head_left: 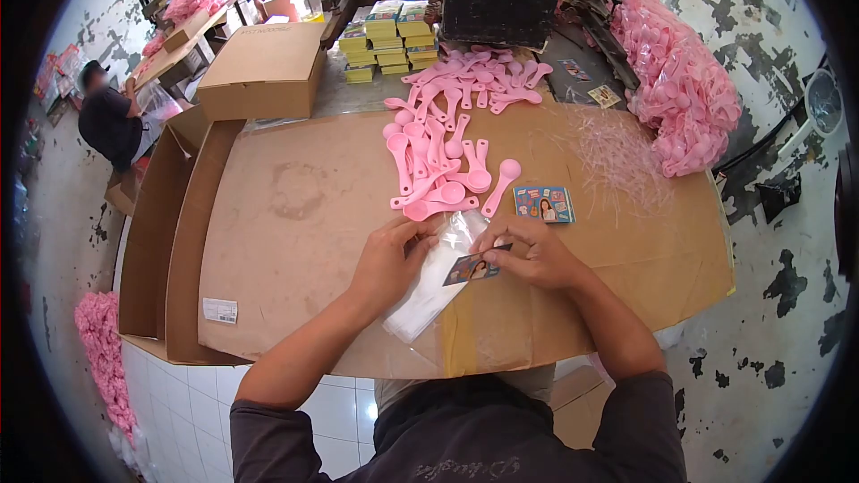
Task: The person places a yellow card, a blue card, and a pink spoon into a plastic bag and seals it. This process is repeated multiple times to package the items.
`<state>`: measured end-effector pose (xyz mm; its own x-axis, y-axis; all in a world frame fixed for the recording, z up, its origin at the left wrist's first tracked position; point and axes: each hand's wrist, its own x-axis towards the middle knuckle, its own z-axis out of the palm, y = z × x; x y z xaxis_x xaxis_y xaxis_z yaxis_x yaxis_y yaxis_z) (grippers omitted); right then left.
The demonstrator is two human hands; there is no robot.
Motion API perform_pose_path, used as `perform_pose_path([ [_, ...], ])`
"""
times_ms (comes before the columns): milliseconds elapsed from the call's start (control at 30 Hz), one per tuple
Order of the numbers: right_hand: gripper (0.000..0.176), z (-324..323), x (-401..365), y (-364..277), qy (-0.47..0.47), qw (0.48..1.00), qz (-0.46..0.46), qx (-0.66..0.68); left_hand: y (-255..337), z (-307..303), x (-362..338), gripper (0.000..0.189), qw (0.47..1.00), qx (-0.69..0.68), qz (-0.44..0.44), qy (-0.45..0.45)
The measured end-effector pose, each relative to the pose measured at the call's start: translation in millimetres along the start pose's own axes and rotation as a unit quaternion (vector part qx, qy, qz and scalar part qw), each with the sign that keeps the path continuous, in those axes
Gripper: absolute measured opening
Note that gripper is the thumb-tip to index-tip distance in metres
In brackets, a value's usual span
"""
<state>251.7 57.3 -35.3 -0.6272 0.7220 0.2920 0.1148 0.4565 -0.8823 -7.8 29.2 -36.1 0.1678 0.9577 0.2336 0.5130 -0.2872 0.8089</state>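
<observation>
A small printed card (pixel 459 274) with a dark, colourful picture is pinched in my right hand (pixel 530 252), tilted over a stack of clear plastic bags (pixel 420 298). My left hand (pixel 392 255) is closed at the upper left edge of the bags, thumb and fingers gripping the plastic near its mouth. Just beyond both hands spreads a heap of pink plastic scoops (pixel 436 159). One scoop (pixel 503 186) lies apart at the heap's right side. To the right of it rests a stack of similar printed cards (pixel 543 205).
Cardboard (pixel 295 259) covers the table. An open carton (pixel 148 259) stands along its left edge, with a closed box (pixel 259 72) behind. Card bundles (pixel 386 36) are stacked at the back. Bagged pink scoops (pixel 676 80) and plastic strips (pixel 617 156) lie right. A person (pixel 112 116) sits far left.
</observation>
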Motion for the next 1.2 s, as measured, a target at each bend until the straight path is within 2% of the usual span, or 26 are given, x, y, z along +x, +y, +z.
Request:
perform_pose_path([
  [67, 0.014, 3.7, -1.6, 2.3, -0.011, 0.999, 0.033, -0.030, 0.4, -2.1, 0.6, 0.016, 1.000, 0.006, -0.010, -0.007],
  [200, 0.014, 6.5, 1.7, 10.6, -0.016, 0.994, -0.037, -0.101, 7.1, -9.2, 0.8, 0.012, 0.998, -0.011, -0.067, -0.009],
  [267, 0.014, 5.1, 4.2, 13.0, -0.011, 0.990, -0.078, -0.121, -0.9, -9.1, 1.0, 0.012, 0.999, -0.034, -0.013, 0.031],
  [300, 0.015, 5.1, 3.7, 12.8, -0.011, 0.991, -0.062, -0.115, -5.4, -10.0, 1.5, 0.012, 0.998, -0.045, 0.015, 0.051],
  [367, 0.016, 6.1, 1.6, 12.0, -0.009, 0.994, -0.029, -0.102, -11.5, -15.8, 5.4, 0.014, 0.977, -0.210, -0.008, 0.044],
  [400, 0.015, 6.4, 0.0, 11.4, 0.002, 0.998, 0.006, -0.068, -10.1, -19.6, 8.2, 0.015, 0.956, -0.290, -0.020, 0.039],
  [467, 0.015, 7.3, -2.0, 9.8, 0.022, 0.997, 0.076, 0.001, 0.5, -32.3, 7.3, 0.017, 0.934, -0.350, -0.070, -0.007],
  [600, 0.016, 8.8, 4.8, 4.4, 0.164, 0.975, 0.086, 0.126, 1.6, -29.4, 5.7, 0.023, 0.890, -0.434, -0.110, -0.079],
  [667, 0.017, 5.5, 5.9, -1.9, 0.198, 0.962, 0.101, 0.156, 5.5, -23.5, 2.7, 0.026, 0.902, -0.404, -0.118, -0.095],
  [767, 0.018, 5.4, 7.7, -5.3, 0.264, 0.943, 0.077, 0.186, 9.2, -18.9, 1.8, 0.030, 0.916, -0.367, -0.128, -0.104],
  [967, 0.016, 5.4, 5.7, -1.2, 0.279, 0.953, 0.011, 0.115, 8.1, -11.5, -1.9, 0.032, 0.934, -0.326, -0.120, -0.088],
  [1067, 0.017, 1.2, 2.3, 1.8, 0.245, 0.970, -0.011, -0.007, 6.4, -8.5, -2.2, 0.032, 0.930, -0.338, -0.118, -0.082],
  [1133, 0.019, -3.6, 4.3, -9.5, 0.178, 0.979, -0.039, -0.096, 4.4, -5.0, -3.4, 0.033, 0.923, -0.359, -0.110, -0.081],
  [1200, 0.020, -3.8, 5.2, -13.8, 0.132, 0.979, -0.058, -0.143, 7.8, -8.3, -5.2, 0.034, 0.953, -0.265, -0.087, -0.115],
])
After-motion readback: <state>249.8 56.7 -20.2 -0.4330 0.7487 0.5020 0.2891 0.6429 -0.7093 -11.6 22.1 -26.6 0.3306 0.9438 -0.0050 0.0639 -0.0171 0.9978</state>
